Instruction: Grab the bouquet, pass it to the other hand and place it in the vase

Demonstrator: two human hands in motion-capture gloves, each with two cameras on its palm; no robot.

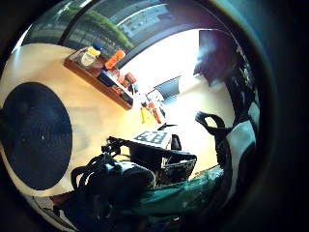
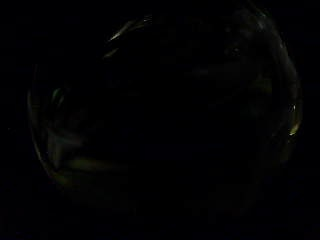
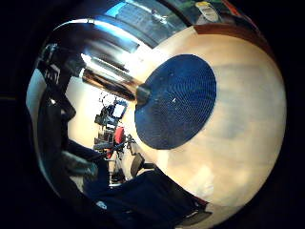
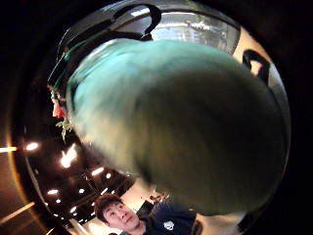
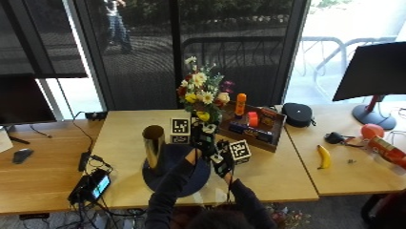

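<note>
Gold vase (image 5: 153,145) stands on the dark round mat (image 5: 174,174) toward the near edge of the tabletop (image 5: 120,129), nothing in it yet. The bouquet (image 5: 203,98) is upright in the air just right of it, both hands at the stems. Left hand (image 5: 202,136) and right hand (image 5: 223,160) look wrapped round the stems, so I'd say we're mid-handoff. Next: one grip lets go, the other swings the stems over the vase mouth and lowers them in.
</note>
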